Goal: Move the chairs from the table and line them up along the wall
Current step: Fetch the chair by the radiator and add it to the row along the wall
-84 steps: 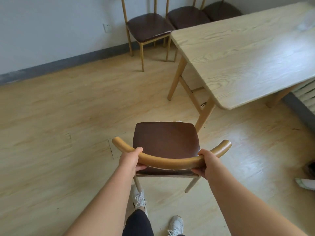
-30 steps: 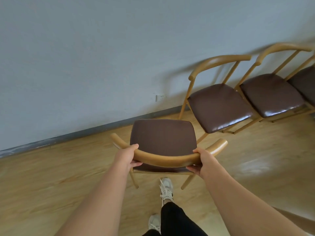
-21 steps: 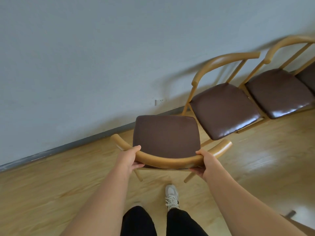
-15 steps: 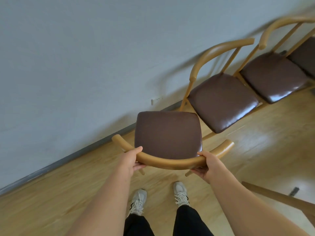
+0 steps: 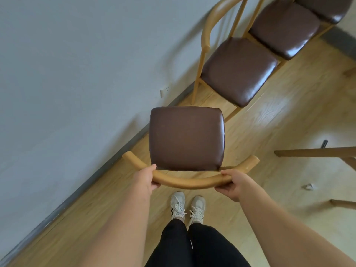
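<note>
I hold the wooden chair with the dark brown padded seat (image 5: 185,138) by its curved, light-wood backrest rail (image 5: 189,181), just in front of my white lace-up sneakers (image 5: 187,207). My left hand (image 5: 147,179) is wrapped around the left part of the rail, thumb on top and fingers curled under it; my right hand (image 5: 232,183) is closed around the right part the same way. The seat is a rounded square of smooth, faintly worn leather-like material, and it hides the chair's legs completely, so I cannot tell whether they touch the pale wood-grain plank floor (image 5: 273,132). The far edge of the seat sits near the grey skirting board (image 5: 107,162) at the foot of the matte grey-white wall (image 5: 77,74). To the far right, a row of matching brown-seated wooden chairs (image 5: 238,69) stands along that wall, their seats glossy with reflected light; the farthest ones are cut off by the top edge of the view, and their backrests are blurred. At the right edge, brown wooden bars (image 5: 316,152) enter the view, cut off so I cannot say what they belong to. A small white wall socket (image 5: 165,90) sits low on the wall, and a small crumpled white scrap (image 5: 309,186) lies on the floor to the right.
</note>
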A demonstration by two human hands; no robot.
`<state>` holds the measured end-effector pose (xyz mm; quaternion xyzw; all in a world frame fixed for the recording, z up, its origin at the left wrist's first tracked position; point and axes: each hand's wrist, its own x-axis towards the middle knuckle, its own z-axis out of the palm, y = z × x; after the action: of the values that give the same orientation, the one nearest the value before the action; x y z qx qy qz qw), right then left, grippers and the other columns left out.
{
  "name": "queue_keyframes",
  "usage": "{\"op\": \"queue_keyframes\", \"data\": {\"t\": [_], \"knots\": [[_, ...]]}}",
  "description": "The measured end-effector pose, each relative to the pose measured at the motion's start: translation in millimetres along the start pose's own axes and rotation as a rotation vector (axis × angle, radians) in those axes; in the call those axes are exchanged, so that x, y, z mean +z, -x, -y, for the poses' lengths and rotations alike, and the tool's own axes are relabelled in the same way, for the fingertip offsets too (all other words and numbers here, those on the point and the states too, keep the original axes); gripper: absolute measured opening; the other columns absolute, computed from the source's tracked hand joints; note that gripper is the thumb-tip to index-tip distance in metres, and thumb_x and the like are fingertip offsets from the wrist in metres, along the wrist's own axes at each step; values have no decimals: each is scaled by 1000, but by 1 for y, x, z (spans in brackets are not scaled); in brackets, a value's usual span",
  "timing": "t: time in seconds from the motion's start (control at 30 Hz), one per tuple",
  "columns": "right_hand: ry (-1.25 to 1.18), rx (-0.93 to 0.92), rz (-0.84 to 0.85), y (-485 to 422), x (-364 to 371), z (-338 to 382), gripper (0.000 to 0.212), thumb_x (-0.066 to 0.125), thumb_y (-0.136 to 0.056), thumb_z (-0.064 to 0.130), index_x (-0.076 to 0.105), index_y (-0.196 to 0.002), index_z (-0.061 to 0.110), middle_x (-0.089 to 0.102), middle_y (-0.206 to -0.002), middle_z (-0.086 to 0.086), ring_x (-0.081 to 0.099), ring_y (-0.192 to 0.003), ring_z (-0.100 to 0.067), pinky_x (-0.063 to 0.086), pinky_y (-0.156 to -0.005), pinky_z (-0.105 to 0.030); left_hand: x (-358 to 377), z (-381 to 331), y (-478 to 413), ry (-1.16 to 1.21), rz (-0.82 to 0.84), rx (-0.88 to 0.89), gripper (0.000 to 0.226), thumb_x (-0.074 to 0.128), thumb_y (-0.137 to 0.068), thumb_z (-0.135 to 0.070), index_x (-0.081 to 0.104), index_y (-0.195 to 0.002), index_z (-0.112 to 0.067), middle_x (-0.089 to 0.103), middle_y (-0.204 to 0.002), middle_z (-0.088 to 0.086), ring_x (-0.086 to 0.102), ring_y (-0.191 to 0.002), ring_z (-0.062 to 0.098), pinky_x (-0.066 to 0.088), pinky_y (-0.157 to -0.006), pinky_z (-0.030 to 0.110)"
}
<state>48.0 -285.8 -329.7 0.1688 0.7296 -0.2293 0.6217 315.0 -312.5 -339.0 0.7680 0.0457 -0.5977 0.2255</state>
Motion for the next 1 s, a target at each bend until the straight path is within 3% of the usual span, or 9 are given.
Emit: {"op": "queue_keyframes", "data": {"t": [0.1, 0.2, 0.4, 0.47, 0.53, 0.63, 0.73, 0.83, 1.0], "knots": [[13, -38, -48, -4, -11, -9, 36, 64, -88, 5, 54, -122, -2, 56, -110, -21, 59, -90, -36, 53, -82, -46, -6, 15, 1, -8, -17, 16, 53, 65, -91, -13, 42, -138, -4, 58, -127, 19, 61, -109, 36, 53, -85, 46], [50, -209, -172, -11, -25, 0, 40, 68, -84, 8, 55, -121, -1, 59, -97, -17, 62, -83, -31, 56, -77, -43, -5, 34, 6, -43, 11, 47, 47, 65, -92, -17, 47, -134, -6, 62, -115, 16, 65, -98, 32, 55, -83, 41], [76, -418, -241, -21, -42, 32, 79, 70, -84, 14, 28, -150, 21, 50, -128, -7, 57, -97, -29, 56, -87, -50, 32, 75, 32, -118, 154, 8, 30, 63, -93, -20, 52, -119, -8, 65, -99, 14, 70, -90, 31, 60, -76, 39], [72, -424, -236, -25, -43, 38, 65, 68, -85, 10, 42, -144, 22, 55, -125, -8, 56, -92, -26, 55, -89, -50, 41, 79, 35, -131, 124, 32, 31, 60, -95, -22, 51, -122, -8, 65, -102, 13, 71, -86, 29, 60, -65, 34], [81, -425, -243, -27, -45, 39, 51, 68, -85, 6, 55, -133, 18, 62, -105, -10, 57, -77, -22, 56, -87, -50, 43, 81, 34, -156, 89, 59, 36, 58, -96, -22, 49, -128, -7, 63, -99, 12, 72, -82, 28, 59, -65, 33], [68, -398, -211, -26, -47, 33, 38, 66, -85, 1, 60, -121, 14, 58, -82, -11, 55, -72, -24, 57, -83, -51, 37, 78, 34, -209, 59, 77, 39, 56, -97, -18, 48, -133, -4, 60, -87, 9, 72, -75, 27, 60, -76, 38], [38, -312, -172, -21, -47, 20, 26, 63, -85, -3, 60, -107, 10, 58, -82, -19, 56, -72, -28, 55, -72, -47, 28, 69, 34, -266, 44, 98, 41, 55, -97, -17, 46, -135, -3, 60, -94, 11, 71, -76, 28, 60, -68, 35], [20, -230, -135, -17, -45, 6, 33, 61, -87, -4, 57, -119, 4, 53, -76, -16, 57, -81, -32, 55, -80, -48, 18, 52, 32, -308, 27, 115, 40, 55, -97, -13, 46, -133, 0, 58, -104, 18, 69, -85, 34, 58, -68, 37], [34, -193, -119, -7, -38, -25, 35, 51, -88, -9, 50, -123, -6, 49, -81, -18, 52, -69, -29, 53, -88, -50, 13, 15, 26, -392, 25, 138, 32, 58, -96, -13, 50, -123, 1, 61, -113, 24, 65, -98, 38, 58, -72, 41]]}}
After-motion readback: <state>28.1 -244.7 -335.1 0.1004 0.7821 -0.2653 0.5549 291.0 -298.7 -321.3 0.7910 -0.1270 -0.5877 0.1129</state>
